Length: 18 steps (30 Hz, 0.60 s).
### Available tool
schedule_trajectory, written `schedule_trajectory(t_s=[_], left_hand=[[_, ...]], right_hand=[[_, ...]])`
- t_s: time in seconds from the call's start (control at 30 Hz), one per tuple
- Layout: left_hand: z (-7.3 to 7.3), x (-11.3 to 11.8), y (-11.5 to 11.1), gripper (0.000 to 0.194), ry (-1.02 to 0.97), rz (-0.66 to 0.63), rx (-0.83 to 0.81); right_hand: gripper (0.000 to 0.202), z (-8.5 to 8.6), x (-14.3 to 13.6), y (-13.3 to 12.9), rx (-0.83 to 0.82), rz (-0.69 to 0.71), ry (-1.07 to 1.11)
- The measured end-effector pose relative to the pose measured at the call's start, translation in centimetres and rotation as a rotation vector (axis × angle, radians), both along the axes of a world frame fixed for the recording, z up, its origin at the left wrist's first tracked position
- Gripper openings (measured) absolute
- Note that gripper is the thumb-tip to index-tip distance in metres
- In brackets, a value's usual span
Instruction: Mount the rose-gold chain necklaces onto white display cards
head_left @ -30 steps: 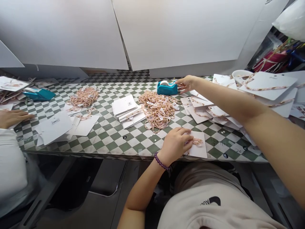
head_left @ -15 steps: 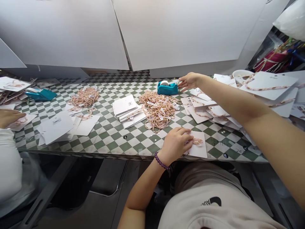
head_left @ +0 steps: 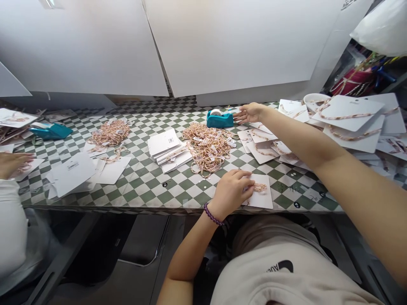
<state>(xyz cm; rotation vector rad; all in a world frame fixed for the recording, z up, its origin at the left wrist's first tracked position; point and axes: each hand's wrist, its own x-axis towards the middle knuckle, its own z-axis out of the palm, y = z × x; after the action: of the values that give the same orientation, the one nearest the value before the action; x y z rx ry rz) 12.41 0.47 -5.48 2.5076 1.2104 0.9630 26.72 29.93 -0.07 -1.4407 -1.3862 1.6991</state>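
Observation:
Near the table's front edge, my left hand (head_left: 233, 189) bends over a white card (head_left: 265, 199), its fingers together and pressed onto it. A pink and gold beaded necklace (head_left: 260, 187) lies on that card, partly hidden under the fingertips. My right hand (head_left: 249, 113) reaches to the far side, fingers stretched and a little apart, at the right end of a teal tape dispenser (head_left: 220, 120). Whether tape is on those fingertips is too small to see. Between the hands and to the left lies a heap of beaded necklaces (head_left: 208, 148).
A stack of white cards (head_left: 165, 144) stands left of the heap. Carded necklaces (head_left: 349, 112) pile up at the right beside a white bowl (head_left: 313, 99). At the left, a co-worker's hand (head_left: 12, 164) rests on a card, near another teal dispenser (head_left: 52, 130) and necklace heap (head_left: 110, 132).
My right hand has shifted slightly toward the dispenser, its fingers now against its end. My left hand stays on the card. The whole view has moved a little.

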Motion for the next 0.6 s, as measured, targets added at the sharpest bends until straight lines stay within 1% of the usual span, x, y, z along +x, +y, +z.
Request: schedule_trajectory(t_s=[0.13,0.3,0.47,0.6], left_hand=[[0.0,0.0,-0.1,0.016,0.011,0.010,-0.037],[0.0,0.0,-0.1,0.013,0.013,0.008,-0.012],[0.1,0.0,-0.1,0.013,0.011,0.007,0.011],[0.0,0.0,0.0,0.013,0.024,0.008,0.008]], right_hand=[[0.024,-1.0,-0.3,0.0,-0.001,-0.083,-0.044],[0.008,-1.5,-1.4,-0.5,0.046,-0.174,-0.099],[0.008,-1.2,-1.9,-1.4,0.104,-0.181,-0.145],[0.012,-1.5,-1.4,-1.9,0.225,-0.141,-0.144]])
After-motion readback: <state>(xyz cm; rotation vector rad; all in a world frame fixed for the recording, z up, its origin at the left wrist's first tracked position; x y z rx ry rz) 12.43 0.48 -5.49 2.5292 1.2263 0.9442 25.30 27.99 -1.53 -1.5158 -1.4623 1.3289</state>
